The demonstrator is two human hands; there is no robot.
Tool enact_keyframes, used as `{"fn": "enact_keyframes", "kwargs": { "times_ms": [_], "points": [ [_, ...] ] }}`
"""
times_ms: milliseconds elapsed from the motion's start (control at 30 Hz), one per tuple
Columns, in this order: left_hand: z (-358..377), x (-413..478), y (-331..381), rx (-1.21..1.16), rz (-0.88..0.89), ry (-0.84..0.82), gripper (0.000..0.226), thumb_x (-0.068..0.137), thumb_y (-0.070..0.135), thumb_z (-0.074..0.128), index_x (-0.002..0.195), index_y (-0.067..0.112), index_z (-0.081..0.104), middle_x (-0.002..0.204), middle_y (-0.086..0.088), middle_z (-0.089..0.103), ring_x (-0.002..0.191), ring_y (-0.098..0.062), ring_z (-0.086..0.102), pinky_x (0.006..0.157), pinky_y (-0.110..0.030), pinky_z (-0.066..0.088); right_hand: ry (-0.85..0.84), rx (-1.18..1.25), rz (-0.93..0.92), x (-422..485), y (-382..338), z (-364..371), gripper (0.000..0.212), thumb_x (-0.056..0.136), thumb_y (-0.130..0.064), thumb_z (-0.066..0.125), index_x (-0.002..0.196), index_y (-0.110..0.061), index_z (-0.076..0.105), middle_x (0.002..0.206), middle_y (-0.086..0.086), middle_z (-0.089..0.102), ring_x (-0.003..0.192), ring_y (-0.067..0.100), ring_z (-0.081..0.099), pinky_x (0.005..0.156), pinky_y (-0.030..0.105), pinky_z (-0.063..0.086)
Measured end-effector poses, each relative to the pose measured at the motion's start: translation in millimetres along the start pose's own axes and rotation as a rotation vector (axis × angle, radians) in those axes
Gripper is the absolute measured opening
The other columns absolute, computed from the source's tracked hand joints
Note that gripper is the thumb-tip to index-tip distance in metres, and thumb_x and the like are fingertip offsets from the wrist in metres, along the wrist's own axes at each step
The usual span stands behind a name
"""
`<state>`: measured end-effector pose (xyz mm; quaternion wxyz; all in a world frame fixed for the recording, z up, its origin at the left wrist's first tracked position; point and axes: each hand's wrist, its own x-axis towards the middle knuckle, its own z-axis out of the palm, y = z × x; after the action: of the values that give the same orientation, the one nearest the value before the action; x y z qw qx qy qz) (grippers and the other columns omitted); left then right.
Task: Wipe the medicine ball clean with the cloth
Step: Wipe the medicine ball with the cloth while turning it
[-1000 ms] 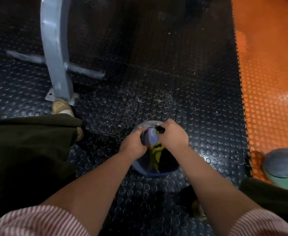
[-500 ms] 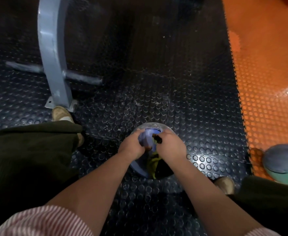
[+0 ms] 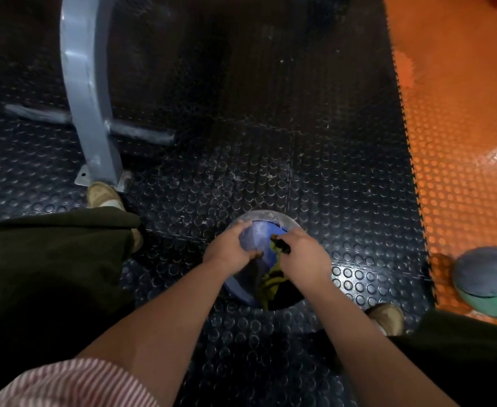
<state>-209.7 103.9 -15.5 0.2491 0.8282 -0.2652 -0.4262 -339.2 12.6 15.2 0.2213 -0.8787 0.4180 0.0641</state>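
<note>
Left hand (image 3: 231, 248) is curled round the bluish cloth (image 3: 254, 236), right hand (image 3: 303, 257) is pinched on some dark bit (image 3: 281, 246) atop the medicine ball (image 3: 259, 217), parked on the floor mat (image 3: 270, 148). Ball's best steadied and rolled so the underside gets wiped.

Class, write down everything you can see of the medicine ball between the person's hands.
The medicine ball is round and blue, with a yellow-green marking, a black patch and a dusty grey top. It looks rubbery. It sits on the black studded floor. The left hand grips a bluish cloth on its top; the right hand, over the ball, pinches a small dark thing.
</note>
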Motion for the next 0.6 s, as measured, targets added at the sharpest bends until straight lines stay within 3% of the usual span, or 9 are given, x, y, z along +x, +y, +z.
{"fn": "enact_keyframes", "kwargs": {
  "times_ms": [200, 367, 500, 600],
  "points": [
    [2, -3, -8, -0.051, -0.036, 0.031, 0.072, 0.085, 0.035, 0.073, 0.147, 0.036, 0.036, 0.152, 0.002, 0.039, 0.134, -0.026, 0.042, 0.101, -0.038, 0.044, -0.065, -0.083, -0.059, 57, -12, -6, 0.036, 0.089, -0.003, 0.047, 0.116, -0.017, 0.065, 0.114, 0.005, 0.054, 0.107, 0.030, 0.051, 0.075, 0.038, 0.050],
    [3, 7, 5, -0.087, -0.057, 0.040, 0.068, 0.090, 0.033, 0.068, 0.148, 0.035, 0.034, 0.156, 0.005, 0.032, 0.138, -0.023, 0.038, 0.107, -0.034, 0.038, 0.110, -0.028, -0.034, 10, -6, 13, 0.040, 0.087, -0.001, 0.048, 0.119, -0.020, 0.064, 0.118, 0.002, 0.054, 0.104, 0.028, 0.050, 0.070, 0.035, 0.047],
    [-3, 23, 15, -0.153, -0.041, -0.004, 0.066, 0.092, 0.035, 0.064, 0.150, 0.032, 0.032, 0.158, 0.002, 0.029, 0.141, -0.025, 0.033, 0.114, -0.036, 0.032, 0.229, 0.151, -0.087, -24, 20, 32, 0.050, 0.070, 0.013, 0.062, 0.110, -0.015, 0.071, 0.108, 0.001, 0.064, 0.092, 0.032, 0.058, 0.061, 0.032, 0.047],
    [-10, 32, 19, -0.072, -0.014, -0.024, 0.063, 0.095, 0.040, 0.058, 0.151, 0.032, 0.030, 0.159, -0.001, 0.027, 0.141, -0.026, 0.034, 0.111, -0.036, 0.034, 0.199, 0.188, 0.003, 7, 15, 16, 0.039, 0.085, 0.000, 0.055, 0.116, -0.020, 0.067, 0.114, -0.001, 0.062, 0.102, 0.028, 0.056, 0.076, 0.034, 0.049]
  ]
}}
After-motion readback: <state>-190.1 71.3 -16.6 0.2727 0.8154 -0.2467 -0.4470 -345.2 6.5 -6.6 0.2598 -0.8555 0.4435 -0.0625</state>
